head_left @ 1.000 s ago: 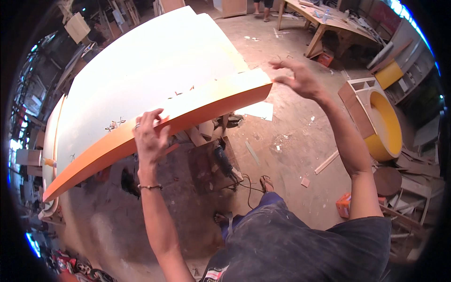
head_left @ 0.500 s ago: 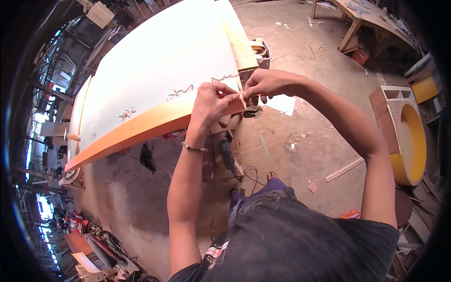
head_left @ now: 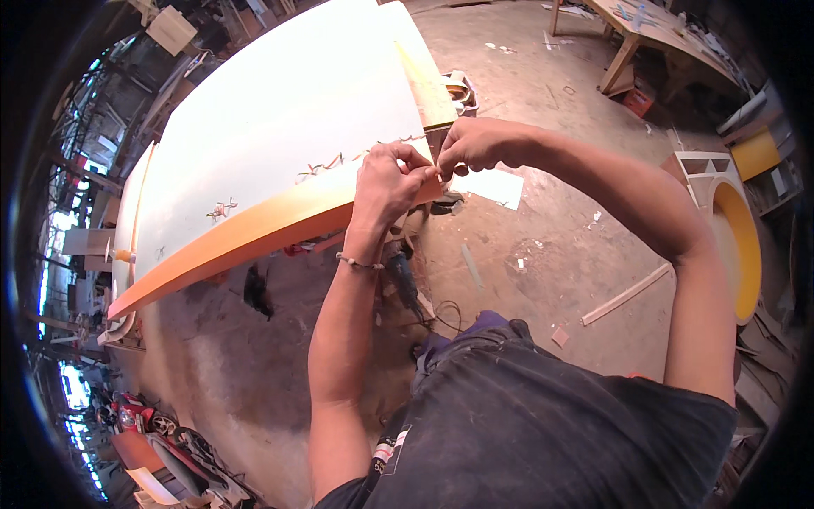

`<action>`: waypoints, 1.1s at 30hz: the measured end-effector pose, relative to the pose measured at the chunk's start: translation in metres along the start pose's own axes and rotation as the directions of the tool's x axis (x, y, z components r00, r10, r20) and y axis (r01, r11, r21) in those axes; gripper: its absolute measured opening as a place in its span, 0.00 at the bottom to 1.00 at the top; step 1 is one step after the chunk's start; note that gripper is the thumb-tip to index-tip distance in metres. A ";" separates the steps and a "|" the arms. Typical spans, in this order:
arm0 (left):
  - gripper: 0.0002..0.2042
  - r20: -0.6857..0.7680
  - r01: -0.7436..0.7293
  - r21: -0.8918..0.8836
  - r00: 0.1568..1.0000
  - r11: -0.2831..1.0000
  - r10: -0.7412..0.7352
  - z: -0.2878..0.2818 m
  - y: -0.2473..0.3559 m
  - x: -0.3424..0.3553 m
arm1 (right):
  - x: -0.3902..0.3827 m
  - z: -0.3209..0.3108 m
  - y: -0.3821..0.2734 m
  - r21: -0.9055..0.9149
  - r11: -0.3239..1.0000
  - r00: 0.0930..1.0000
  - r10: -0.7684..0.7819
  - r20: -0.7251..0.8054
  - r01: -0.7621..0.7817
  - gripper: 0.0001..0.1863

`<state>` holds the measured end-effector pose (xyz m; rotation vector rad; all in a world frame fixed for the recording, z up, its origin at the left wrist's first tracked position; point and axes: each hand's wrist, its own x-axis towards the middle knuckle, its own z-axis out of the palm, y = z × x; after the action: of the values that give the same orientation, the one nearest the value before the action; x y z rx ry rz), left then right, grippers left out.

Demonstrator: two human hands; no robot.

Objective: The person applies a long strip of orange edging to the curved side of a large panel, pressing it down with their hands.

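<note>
A large white panel (head_left: 280,102) lies in front of me, its near curved edge faced with an orange strip (head_left: 254,242). My left hand (head_left: 388,182) rests at the right end of that edge, thumb and fingers pinched. Right against it, my right hand (head_left: 479,146) is also closed in a pinch at the panel's corner. Whatever sits between the fingertips is too small and hidden to name. Thin curled shavings (head_left: 320,166) lie on the panel to the left of my left hand, with another tangle of shavings (head_left: 222,209) farther left.
A corded power tool (head_left: 407,280) is below the panel's corner. A white sheet (head_left: 492,188) and a wooden strip (head_left: 626,294) lie on the floor to the right. A wooden workbench (head_left: 653,30) stands far right, and a round yellow-lined frame (head_left: 736,246) stands nearer.
The view has shifted slightly, so the surroundings sit a little farther left. Both hands stay pinched together at the same corner, with only small finger movement.
</note>
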<state>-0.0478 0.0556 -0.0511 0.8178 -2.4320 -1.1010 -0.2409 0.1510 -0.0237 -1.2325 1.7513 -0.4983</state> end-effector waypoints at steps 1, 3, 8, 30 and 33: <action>0.10 -0.010 0.002 0.015 1.000 1.000 -0.002 0.001 0.000 0.000 | -0.001 0.001 -0.001 -0.012 1.000 1.000 0.014 -0.024 -0.014 0.13; 0.10 -0.017 -0.024 0.026 1.000 0.999 0.024 0.003 0.001 -0.001 | 0.003 0.001 0.002 -0.023 0.999 0.998 0.045 -0.044 -0.046 0.12; 0.10 -0.032 -0.027 0.043 0.999 0.999 0.028 0.005 0.002 -0.002 | -0.013 0.004 -0.017 0.002 0.996 0.992 0.094 -0.088 -0.094 0.09; 0.05 0.076 -0.435 0.572 0.872 0.695 0.484 0.009 0.031 -0.017 | -0.116 0.374 0.505 0.056 0.934 0.548 0.254 -0.797 -0.352 0.24; 0.04 0.018 -0.329 0.616 0.914 0.716 0.405 -0.010 0.030 -0.036 | -0.227 0.551 0.535 0.093 0.644 0.623 0.761 -0.178 -0.760 0.24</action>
<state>-0.0252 0.0887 -0.0241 0.4904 -2.7013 -0.0906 -0.0354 0.6701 -0.5979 -0.3200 2.2378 -0.1094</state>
